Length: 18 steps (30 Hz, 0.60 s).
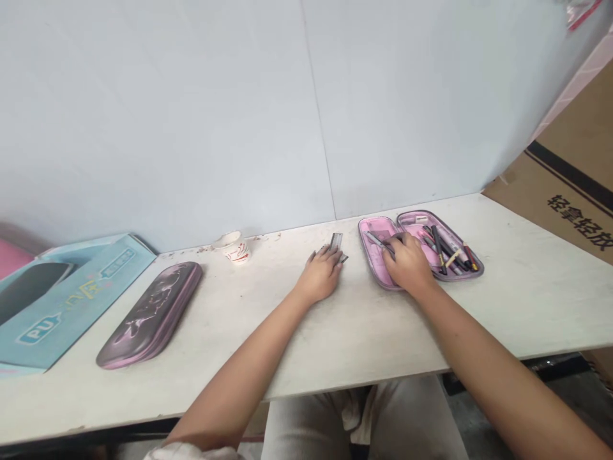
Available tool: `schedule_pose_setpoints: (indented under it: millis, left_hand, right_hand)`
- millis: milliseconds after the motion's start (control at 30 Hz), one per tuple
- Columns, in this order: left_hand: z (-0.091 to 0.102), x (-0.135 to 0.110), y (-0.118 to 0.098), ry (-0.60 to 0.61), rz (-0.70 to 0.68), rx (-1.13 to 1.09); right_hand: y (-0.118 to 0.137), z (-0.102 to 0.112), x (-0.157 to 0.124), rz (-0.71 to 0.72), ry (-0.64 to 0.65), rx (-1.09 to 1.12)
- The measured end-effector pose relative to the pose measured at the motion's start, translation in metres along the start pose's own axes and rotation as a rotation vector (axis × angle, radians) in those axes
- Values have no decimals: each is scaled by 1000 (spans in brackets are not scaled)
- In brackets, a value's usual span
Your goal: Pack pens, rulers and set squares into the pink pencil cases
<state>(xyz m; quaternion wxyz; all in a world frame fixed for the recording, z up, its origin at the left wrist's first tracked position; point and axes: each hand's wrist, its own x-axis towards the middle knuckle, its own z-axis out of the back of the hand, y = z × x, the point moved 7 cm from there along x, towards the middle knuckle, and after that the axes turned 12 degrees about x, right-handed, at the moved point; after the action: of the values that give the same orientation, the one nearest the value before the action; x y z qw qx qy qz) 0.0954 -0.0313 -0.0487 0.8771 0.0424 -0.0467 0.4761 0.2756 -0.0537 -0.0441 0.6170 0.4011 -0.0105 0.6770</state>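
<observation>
Open pencil case point(373, 250) with pink lining, lying flat with both halves spread on the table point(306, 345) beneath the right hand point(408, 260). Right hand curled palm down over the left half of the case, fingers point(390, 246) on a slim grey pen-like item point(378, 241); whether it is grasped cannot be told. Dark pens and markers point(447, 250) lie in the other half, just beyond the hand, the spread halves apparently leaving them exposed and within reach. Left hand point(320, 276) palm down near the case, fingers spread, touching a small silver metal piece point(336, 245); any grip cannot be told. Further left of this hand: a white paper cup point(233, 248), a closed mauve pencil case point(148, 316) and a blue printed cardboard sleeve point(90, 306). Well beyond the right hand: a brown carton point(569, 191).
</observation>
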Motion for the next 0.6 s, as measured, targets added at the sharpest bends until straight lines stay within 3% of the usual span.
schedule_pose_setpoints:
  millis: [100,233,333,400,467,600]
  left_hand:
    - [-8,-16,32,96,46,32]
    - [-12,-35,70,67,158,62]
    - [-12,-42,84,21,219,58]
    - [-6,-44,81,-70,229,64]
    - [1,-44,67,-167,176,66]
    - [-1,-45,27,-152,14,49]
  right_hand:
    - [-4,-3,0,34,-14,-18]
    - [-6,-2,2,34,17,-68]
    - [11,1,7,32,20,-15]
    - [30,-2,10,-7,48,160]
    - [48,-14,13,-141,122,472]
    - [71,-51,10,-617,282,1053]
